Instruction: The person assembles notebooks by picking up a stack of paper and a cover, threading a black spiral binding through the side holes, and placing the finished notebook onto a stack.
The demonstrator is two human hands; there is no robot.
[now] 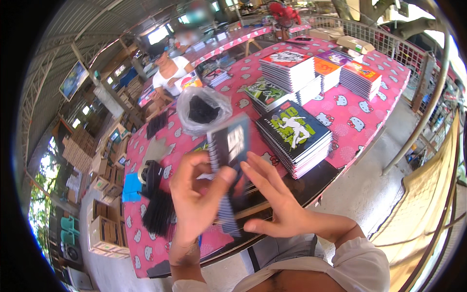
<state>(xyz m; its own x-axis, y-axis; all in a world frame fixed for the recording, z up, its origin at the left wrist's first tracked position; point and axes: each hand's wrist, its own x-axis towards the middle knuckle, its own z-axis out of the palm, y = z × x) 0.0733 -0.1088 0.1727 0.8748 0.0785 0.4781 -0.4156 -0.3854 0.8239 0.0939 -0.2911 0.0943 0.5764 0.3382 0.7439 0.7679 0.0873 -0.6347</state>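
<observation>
Left of the stack of black, green-printed spiral notebooks (296, 136), a dark, wire-bound notebook (229, 148) is pinched in left hand (197, 197); right hand (281, 202) spread at its edge, contact unclear; even pinch likely protects coil

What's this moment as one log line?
left hand: holds dark spiral-bound notebook; right hand: open, at notebook's right edge; nearby: stack of black-covered spiral notebooks, translucent plastic bag

Notebook stacks (294, 134) on table (351, 136), bag (221, 104) left, fan (284, 14) behind
</observation>
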